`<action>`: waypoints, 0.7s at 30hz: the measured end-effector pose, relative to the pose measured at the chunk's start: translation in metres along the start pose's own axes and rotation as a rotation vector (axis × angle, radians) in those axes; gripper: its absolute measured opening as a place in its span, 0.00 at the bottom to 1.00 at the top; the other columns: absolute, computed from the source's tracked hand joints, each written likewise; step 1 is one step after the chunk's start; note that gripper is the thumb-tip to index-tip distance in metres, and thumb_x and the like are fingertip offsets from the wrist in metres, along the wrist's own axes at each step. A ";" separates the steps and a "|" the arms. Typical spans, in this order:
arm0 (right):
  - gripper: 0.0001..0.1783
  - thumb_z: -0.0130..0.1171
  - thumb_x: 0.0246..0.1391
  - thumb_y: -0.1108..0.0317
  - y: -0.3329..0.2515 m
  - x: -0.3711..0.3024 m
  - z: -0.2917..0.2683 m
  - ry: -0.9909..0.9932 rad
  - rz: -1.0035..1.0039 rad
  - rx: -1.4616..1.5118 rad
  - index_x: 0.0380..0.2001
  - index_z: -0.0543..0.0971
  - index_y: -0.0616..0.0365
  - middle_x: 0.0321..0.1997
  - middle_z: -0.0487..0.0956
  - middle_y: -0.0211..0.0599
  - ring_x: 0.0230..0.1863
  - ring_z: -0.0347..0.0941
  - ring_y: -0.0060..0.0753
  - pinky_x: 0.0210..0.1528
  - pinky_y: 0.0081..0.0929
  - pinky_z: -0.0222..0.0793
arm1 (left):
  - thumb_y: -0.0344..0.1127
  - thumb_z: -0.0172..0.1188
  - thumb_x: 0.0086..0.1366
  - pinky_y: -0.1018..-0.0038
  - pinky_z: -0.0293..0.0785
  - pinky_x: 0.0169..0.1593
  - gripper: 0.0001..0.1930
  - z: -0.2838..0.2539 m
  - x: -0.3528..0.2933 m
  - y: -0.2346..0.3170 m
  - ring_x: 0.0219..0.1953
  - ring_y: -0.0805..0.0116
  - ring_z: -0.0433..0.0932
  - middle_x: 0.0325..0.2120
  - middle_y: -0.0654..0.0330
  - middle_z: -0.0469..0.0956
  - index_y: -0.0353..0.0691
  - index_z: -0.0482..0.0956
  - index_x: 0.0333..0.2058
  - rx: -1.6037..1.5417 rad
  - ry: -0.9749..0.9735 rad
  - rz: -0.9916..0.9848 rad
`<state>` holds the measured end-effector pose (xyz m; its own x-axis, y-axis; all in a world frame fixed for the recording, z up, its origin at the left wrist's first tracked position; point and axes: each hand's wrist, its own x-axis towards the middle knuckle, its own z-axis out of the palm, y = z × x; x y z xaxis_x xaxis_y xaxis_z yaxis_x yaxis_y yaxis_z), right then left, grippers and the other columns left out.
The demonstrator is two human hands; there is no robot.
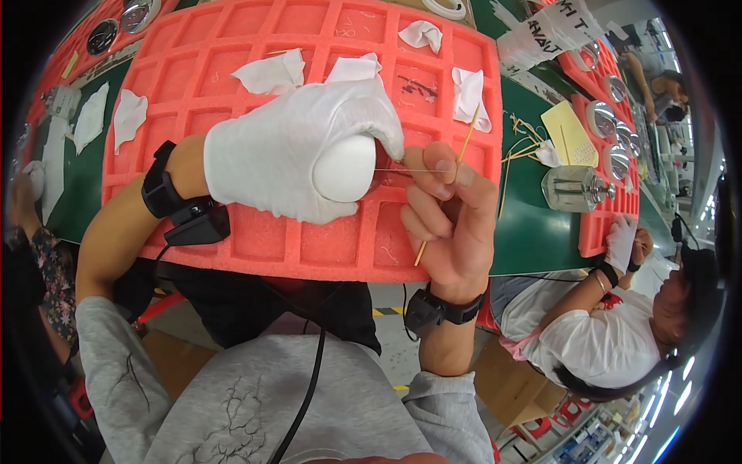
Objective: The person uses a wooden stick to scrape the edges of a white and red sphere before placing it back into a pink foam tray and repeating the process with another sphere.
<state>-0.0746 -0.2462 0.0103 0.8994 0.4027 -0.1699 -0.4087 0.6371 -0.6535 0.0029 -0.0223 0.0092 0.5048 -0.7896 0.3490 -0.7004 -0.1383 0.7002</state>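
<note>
My left hand point(282, 147), in a white glove, is wrapped round a smooth white rounded piece point(345, 168) over the red foam tray point(290, 243). Its fingers curl over the far side, hiding part of it. My bare right hand point(452, 209) is closed just to the right, thumb and forefinger pinched together. A thin wooden stick point(468, 133) passes through this hand, sticking out above and below the fingers. Between the pinch and the white piece runs a fine pale line point(410, 169), like a thread or a very thin rod; I cannot tell which.
Crumpled white cloths point(270, 72) lie on the tray's compartments. On the green table point(533, 240) to the right are loose wooden sticks point(522, 143), a yellow sheet point(570, 133) and a clear glass bottle point(573, 189). A co-worker point(595, 332) sits at the right beside another red tray holding shiny round parts point(601, 120).
</note>
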 end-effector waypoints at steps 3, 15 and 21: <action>0.08 0.55 0.64 0.59 0.000 0.000 -0.003 -0.095 -0.022 0.032 0.35 0.69 0.48 0.31 0.59 0.20 0.16 0.44 0.11 0.20 0.16 0.43 | 0.27 0.75 0.42 0.62 0.76 0.49 0.28 -0.001 -0.001 0.000 0.48 0.54 0.77 0.46 0.57 0.77 0.44 0.75 0.44 -0.026 -0.027 -0.027; 0.11 0.57 0.64 0.57 -0.001 -0.003 -0.001 -0.120 -0.018 0.021 0.33 0.69 0.49 0.29 0.59 0.20 0.15 0.44 0.10 0.18 0.17 0.43 | 0.27 0.73 0.44 0.66 0.74 0.50 0.23 -0.010 0.007 0.000 0.47 0.61 0.77 0.44 0.64 0.77 0.46 0.77 0.42 -0.124 -0.097 0.031; 0.11 0.56 0.63 0.58 0.005 -0.003 0.000 -0.145 -0.039 0.001 0.33 0.71 0.52 0.29 0.60 0.21 0.15 0.46 0.10 0.18 0.17 0.42 | 0.26 0.73 0.44 0.67 0.73 0.52 0.22 -0.018 0.011 -0.004 0.48 0.63 0.76 0.44 0.63 0.77 0.45 0.77 0.40 -0.180 -0.186 0.035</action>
<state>-0.0792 -0.2438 0.0072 0.8829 0.4682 -0.0362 -0.3741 0.6546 -0.6569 0.0207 -0.0197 0.0216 0.3688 -0.8907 0.2660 -0.6061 -0.0135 0.7953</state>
